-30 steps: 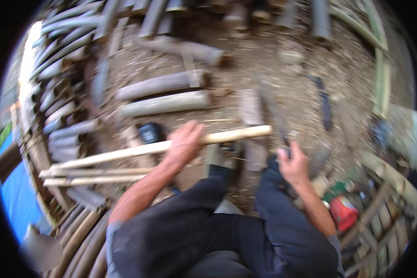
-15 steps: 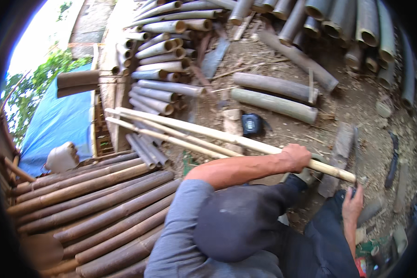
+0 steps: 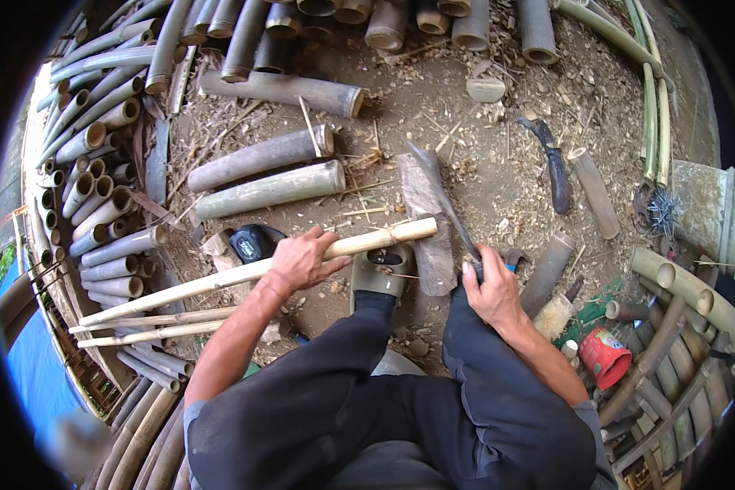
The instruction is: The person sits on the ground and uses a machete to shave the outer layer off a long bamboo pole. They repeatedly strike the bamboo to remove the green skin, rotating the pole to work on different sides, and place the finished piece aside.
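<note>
My left hand (image 3: 305,260) is closed round a pale peeled bamboo pole (image 3: 376,242), whose cut end is over a weathered wood block (image 3: 434,265) between my feet. The pole slopes down to the left, where two thinner pale bamboo poles (image 3: 167,329) lie beside it. In my right hand (image 3: 492,287), near my right knee, is a long knife with a narrow dark blade (image 3: 443,194) pointing away from me across the block. My fingers hide its handle. Blade and pole are apart.
Two cut bamboo lengths (image 3: 273,189) lie ahead on the dirt, near a black tape measure (image 3: 255,243). A dark sheath-like piece (image 3: 555,175) rests to the right. Bamboo stacks (image 3: 110,212) line the left and far sides. A red container (image 3: 604,359) stands lower right.
My view has swung to the right. The pole's end has drawn back leftward, from past the block to over it. My right hand is now farther from that end, and the knife shows more fully.
</note>
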`<state>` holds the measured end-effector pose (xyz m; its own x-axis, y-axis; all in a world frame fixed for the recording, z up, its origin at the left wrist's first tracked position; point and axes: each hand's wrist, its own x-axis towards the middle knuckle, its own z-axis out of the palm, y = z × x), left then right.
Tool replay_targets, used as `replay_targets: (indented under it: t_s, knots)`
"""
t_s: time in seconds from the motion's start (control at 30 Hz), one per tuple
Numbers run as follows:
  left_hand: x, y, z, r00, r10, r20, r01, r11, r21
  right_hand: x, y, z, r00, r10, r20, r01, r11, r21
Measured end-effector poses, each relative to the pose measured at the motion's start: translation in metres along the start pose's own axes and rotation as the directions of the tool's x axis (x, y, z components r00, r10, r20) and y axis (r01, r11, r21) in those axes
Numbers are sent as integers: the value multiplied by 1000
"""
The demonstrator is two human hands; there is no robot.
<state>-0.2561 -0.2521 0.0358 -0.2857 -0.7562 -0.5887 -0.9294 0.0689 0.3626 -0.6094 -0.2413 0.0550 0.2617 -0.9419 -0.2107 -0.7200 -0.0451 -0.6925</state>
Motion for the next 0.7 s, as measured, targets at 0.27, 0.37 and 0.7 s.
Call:
replay_targets:
  t_s: [0.27, 0.37, 0.7]
  knots:
    - [11, 1, -1, 992, -7, 125, 12, 999, -35, 17, 8, 23, 998, -42, 52, 47, 994, -98]
    - [9, 1, 2, 994, -12, 111, 12, 1000, 10, 25, 2, 26, 988, -145, -47, 141, 988, -68]
    - [5, 1, 7, 996, -8, 88, 8, 1000, -2, 33, 15, 32, 993, -111, 43, 115, 987, -110]
